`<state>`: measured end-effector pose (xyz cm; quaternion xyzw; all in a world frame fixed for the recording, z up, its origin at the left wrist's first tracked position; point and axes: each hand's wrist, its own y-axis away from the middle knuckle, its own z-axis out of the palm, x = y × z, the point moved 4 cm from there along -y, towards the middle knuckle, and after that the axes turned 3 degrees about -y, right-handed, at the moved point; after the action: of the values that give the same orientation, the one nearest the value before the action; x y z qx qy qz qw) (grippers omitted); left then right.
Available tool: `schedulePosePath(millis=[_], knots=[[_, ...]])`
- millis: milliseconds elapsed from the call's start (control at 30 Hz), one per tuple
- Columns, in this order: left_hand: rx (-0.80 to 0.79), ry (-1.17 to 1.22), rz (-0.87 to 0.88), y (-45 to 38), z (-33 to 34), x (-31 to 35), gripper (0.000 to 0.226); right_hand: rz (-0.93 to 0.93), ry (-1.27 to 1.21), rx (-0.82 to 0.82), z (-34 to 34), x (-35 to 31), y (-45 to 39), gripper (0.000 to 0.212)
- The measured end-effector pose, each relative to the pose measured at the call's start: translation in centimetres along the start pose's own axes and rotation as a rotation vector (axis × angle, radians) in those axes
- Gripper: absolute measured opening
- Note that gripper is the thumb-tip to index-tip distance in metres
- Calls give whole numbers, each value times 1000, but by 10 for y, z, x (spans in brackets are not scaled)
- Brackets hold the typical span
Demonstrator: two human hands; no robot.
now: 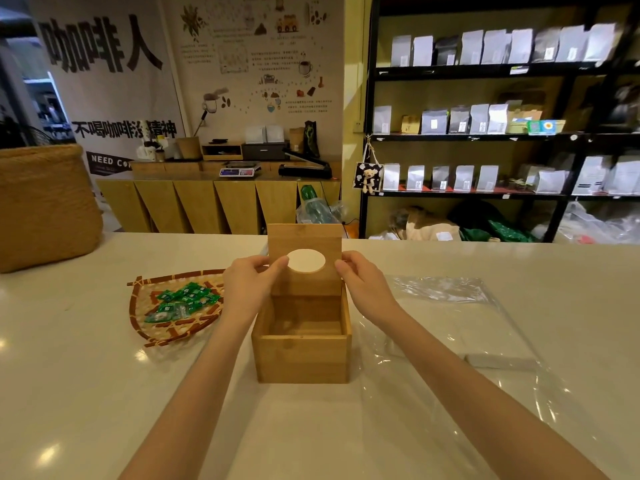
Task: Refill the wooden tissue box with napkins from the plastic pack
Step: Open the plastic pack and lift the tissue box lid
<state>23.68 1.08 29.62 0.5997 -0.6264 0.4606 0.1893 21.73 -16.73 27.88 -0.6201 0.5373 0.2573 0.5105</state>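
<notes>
The wooden tissue box (300, 358) stands on the white counter straight ahead, its inside bare. Its lid (304, 237), a wooden panel with an oval hole, is raised upright at the back of the box. My left hand (247, 285) pinches the lid's left edge, thumb reaching to the oval hole. My right hand (363, 285) grips the lid's right edge. To the right lies the clear plastic pack (450, 323) with white napkins (485, 344) flat inside it.
A woven bamboo tray (138, 306) with green wrapped candies (183, 299) sits left of the box. A large woven basket (45, 206) stands at the counter's far left. Beyond the counter (104, 393) are a wooden cabinet and shelves of bags.
</notes>
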Motion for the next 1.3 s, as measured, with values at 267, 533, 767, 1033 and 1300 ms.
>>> schedulePosePath(millis=[267, 533, 767, 1033, 1300], knots=[[175, -117, 560, 66, 2, 76, 56, 140, 729, 168, -81, 36, 40, 44], [-851, -391, 1091, 150, 101, 66, 49, 553, 971, 11, -116, 89, 87, 76], [-882, -527, 1168, 166, 133, 48, 66, 483, 957, -131, -130, 105, 88, 78], [-894, -487, 1243, 202, 163, 80, 78, 341, 802, -429, -158, 106, 64, 73], [-930, -526, 1114, 207, 193, 95, 64, 251, 368, -83, -187, 73, 88, 61]])
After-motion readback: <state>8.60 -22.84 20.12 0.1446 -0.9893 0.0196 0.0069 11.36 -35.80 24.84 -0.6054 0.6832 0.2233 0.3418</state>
